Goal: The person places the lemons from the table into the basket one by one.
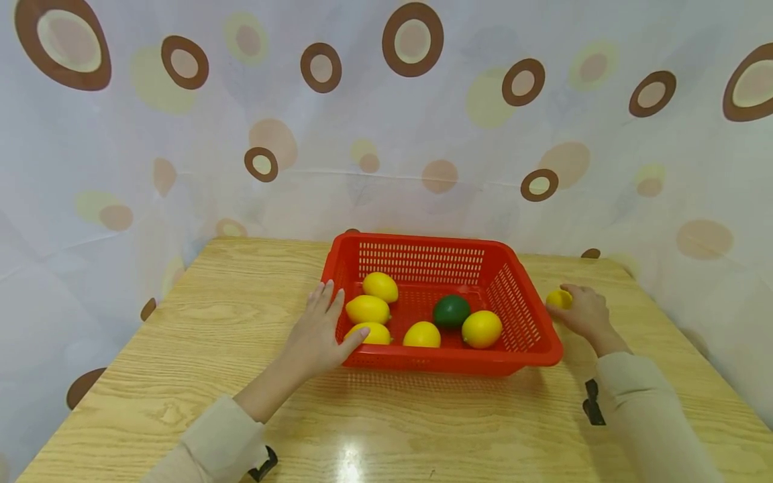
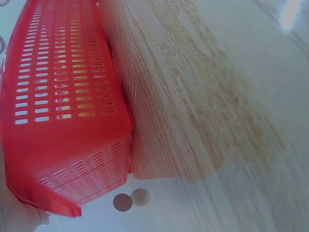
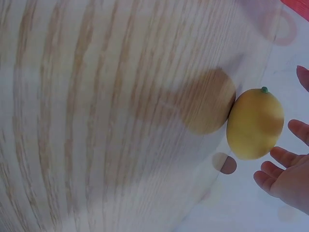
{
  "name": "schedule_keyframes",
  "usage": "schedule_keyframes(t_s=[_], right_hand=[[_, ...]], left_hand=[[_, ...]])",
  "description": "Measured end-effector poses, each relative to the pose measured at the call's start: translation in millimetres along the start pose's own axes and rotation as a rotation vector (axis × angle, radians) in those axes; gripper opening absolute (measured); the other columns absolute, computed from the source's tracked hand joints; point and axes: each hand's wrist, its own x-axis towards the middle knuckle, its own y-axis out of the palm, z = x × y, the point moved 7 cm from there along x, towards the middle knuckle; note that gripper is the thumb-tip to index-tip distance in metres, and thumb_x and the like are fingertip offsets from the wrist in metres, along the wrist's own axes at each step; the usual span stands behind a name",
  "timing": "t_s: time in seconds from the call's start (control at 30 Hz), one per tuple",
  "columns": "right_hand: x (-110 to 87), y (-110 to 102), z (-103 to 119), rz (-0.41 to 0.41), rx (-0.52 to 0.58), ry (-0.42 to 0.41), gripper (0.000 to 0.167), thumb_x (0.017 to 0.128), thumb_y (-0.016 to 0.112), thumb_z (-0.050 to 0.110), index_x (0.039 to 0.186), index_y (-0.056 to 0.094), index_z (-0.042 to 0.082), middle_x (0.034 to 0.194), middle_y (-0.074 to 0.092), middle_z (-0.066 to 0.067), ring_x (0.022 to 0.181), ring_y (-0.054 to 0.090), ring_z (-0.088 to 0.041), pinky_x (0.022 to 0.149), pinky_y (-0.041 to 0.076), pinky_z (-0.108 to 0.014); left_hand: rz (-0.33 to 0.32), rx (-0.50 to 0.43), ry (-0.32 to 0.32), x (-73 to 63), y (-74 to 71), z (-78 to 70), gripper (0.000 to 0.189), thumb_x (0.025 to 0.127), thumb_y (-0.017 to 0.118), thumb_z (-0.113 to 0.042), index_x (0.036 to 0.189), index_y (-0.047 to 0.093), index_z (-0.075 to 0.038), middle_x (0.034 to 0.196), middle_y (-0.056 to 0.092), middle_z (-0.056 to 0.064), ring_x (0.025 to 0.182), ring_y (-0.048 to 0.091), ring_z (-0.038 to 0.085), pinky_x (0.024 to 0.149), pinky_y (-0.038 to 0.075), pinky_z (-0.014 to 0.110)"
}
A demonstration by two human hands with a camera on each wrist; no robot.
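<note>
A red plastic basket point(image 1: 417, 357) stands on the table, with several yellow lemons point(image 1: 380, 287) and one dark green fruit point(image 1: 451, 311) in it. My left hand point(image 1: 317, 339) rests on the basket's left front corner, fingers fairly straight along the left rim; the left wrist view shows the basket's slotted wall point(image 2: 63, 72) and part of this hand point(image 2: 19, 212). To the right of the basket, my right hand point(image 1: 586, 312) is at another lemon point(image 1: 559, 299). In the right wrist view this lemon point(image 3: 255, 123) sits on the table, the spread fingers close around its side, one fingertip almost touching.
The wooden table point(image 1: 241, 282) reaches back to a patterned curtain point(image 1: 362, 121) behind the basket. Black straps point(image 1: 594, 402) hang by both sleeves.
</note>
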Motion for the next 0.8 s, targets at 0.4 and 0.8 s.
schedule_keyframes(t_s=[0.4,0.8], right_hand=[[5.7,6.2,-8.4,0.059,0.012,0.054,0.072,0.088,0.053,0.035,0.134,0.028,-0.016,0.128,0.025,-0.047,0.107,0.031,-0.061,0.077,0.035,-0.061],[8.2,6.8,-11.3,0.06,0.003,0.041,0.072,0.087,0.054,0.032,0.132,0.028,-0.017,0.124,0.028,-0.049,0.101,0.035,-0.061,0.07,0.039,-0.056]], left_hand=[[0.012,0.001,-0.01,0.1,-0.7,-0.3,0.081,0.089,0.049,-0.052,0.142,0.029,0.006,0.153,0.015,0.024,0.142,0.01,0.04,0.112,0.024,0.053],[0.013,-0.002,-0.007,0.6,0.6,0.5,0.081,0.088,0.049,-0.052,0.142,0.029,0.005,0.153,0.015,0.024,0.143,0.01,0.04,0.112,0.023,0.054]])
